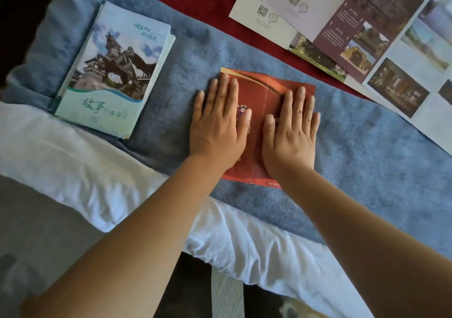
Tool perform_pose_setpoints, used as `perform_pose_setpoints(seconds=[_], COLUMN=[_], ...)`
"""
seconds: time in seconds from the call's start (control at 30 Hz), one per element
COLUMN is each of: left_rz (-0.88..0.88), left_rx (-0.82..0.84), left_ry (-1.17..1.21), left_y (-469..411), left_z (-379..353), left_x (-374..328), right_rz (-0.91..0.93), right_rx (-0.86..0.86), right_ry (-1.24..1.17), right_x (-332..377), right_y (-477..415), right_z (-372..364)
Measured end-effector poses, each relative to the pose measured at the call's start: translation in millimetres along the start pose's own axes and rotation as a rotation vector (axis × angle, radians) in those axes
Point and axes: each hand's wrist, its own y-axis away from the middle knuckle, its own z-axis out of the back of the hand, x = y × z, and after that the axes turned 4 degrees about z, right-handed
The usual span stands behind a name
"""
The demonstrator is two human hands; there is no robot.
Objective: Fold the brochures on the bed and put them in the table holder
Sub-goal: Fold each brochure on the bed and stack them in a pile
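A folded red brochure (264, 92) lies on the blue towel (367, 151) in the middle of the bed. My left hand (217, 124) lies flat with straight fingers on its left part, reaching past its left edge. My right hand (293, 131) presses flat on its right part. To the left sits a stack of folded pale green brochures (115, 70) with a horse statue on the cover. At the upper right, several unfolded brochures (354, 24) lie spread out. No table holder is in view.
A red cover (210, 2) lies behind the blue towel. The white bed sheet (73, 161) hangs over the near edge of the bed. Grey floor (36, 232) shows at the lower left.
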Motion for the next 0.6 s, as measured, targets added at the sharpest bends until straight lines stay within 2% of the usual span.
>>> perform_pose_setpoints(seconds=[0.2, 0.37, 0.5, 0.6], left_rz=[-0.018, -0.055, -0.038, -0.024], left_rx=[-0.02, 0.001, 0.036, -0.005], left_ry=[0.022, 0.076, 0.039, 0.086], left_y=[4, 4, 9, 13], left_z=[-5, 1, 4, 3], left_x=[2, 7, 8, 5], right_rz=[0.025, 0.069, -0.085, -0.184], right_rx=[-0.02, 0.058, -0.019, 0.075], right_ry=[-0.03, -0.338, -0.39, -0.339], right_x=[3, 27, 45, 54], right_y=[0, -2, 7, 14], right_z=[-3, 12, 33, 42])
